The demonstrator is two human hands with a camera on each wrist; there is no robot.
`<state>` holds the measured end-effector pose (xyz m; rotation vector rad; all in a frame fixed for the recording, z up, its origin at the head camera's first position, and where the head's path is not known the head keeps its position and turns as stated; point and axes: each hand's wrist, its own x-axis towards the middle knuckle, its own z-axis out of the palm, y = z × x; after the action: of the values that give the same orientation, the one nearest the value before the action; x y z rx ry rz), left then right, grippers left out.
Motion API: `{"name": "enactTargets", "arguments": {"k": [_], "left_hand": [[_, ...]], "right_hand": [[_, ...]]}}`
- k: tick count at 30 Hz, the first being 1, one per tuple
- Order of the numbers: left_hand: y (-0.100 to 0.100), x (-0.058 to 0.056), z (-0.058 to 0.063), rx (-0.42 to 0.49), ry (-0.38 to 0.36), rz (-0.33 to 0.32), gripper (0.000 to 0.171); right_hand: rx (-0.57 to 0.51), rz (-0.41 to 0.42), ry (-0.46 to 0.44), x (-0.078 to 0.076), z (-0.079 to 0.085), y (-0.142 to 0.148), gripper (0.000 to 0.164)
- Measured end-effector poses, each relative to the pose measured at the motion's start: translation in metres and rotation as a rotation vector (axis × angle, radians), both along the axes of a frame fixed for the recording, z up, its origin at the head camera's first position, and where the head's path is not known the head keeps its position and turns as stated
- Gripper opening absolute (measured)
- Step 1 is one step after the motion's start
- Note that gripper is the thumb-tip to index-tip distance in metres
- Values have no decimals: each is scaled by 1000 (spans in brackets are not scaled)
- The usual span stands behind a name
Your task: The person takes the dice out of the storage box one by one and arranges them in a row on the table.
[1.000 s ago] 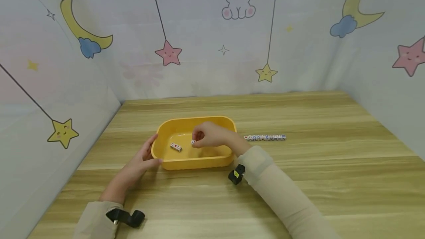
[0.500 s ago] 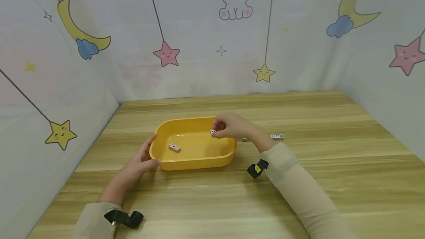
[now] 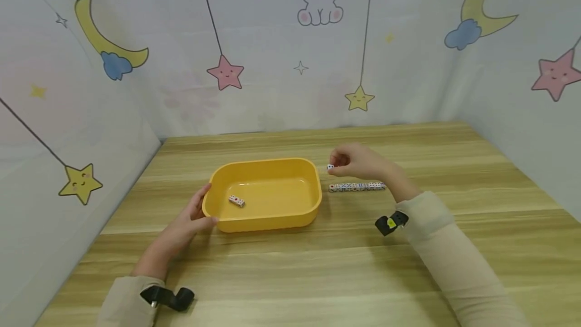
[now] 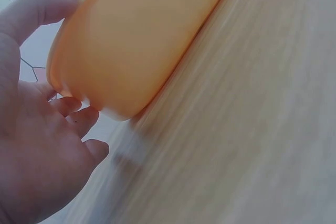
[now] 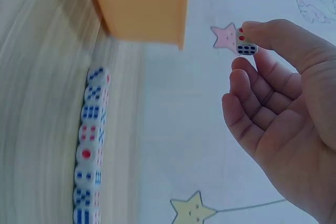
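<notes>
My right hand (image 3: 363, 161) pinches a white die (image 3: 330, 167) between thumb and fingers, above the table to the right of the yellow plastic tub. In the right wrist view, that die (image 5: 247, 43) shows red and dark spots. My left hand (image 3: 185, 223) grips the left end of the tub (image 3: 268, 222); the left wrist view shows the thumb at its rim and the fingers curled against the outer wall. Inside the tub, toward the left, lies a short row of dice (image 3: 236, 201). A long straight row of dice (image 3: 356, 186) lies on the table just below my right hand.
The wood-grain table (image 3: 290, 271) runs back to a white cloth backdrop (image 3: 268, 110) printed with stars, moons and a rabbit. Cloth walls also stand at the left and right. A black camera mount sits on each wrist.
My right hand has lifted the die out of the tub and carried it right, past the rim and over the table. The left hand stays at the tub's left end.
</notes>
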<state>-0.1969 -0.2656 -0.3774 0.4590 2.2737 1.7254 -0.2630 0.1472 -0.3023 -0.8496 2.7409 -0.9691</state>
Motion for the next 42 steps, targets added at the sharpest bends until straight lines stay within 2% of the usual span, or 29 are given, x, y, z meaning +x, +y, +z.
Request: {"name": "enactTargets", "arguments": {"k": [11, 23, 36, 42], "left_hand": [[0, 1, 2, -30, -2, 6, 85], [1, 1, 3, -31, -6, 4, 84], [-1, 1, 2, -7, -9, 3, 85], [-1, 0, 2, -8, -8, 2, 85]], "right_hand": [[48, -87, 6, 4, -6, 51, 15], [102, -168, 25, 1, -26, 101, 15], [113, -223, -51, 1, -45, 120, 18], [137, -223, -100, -2, -51, 126, 19]]}}
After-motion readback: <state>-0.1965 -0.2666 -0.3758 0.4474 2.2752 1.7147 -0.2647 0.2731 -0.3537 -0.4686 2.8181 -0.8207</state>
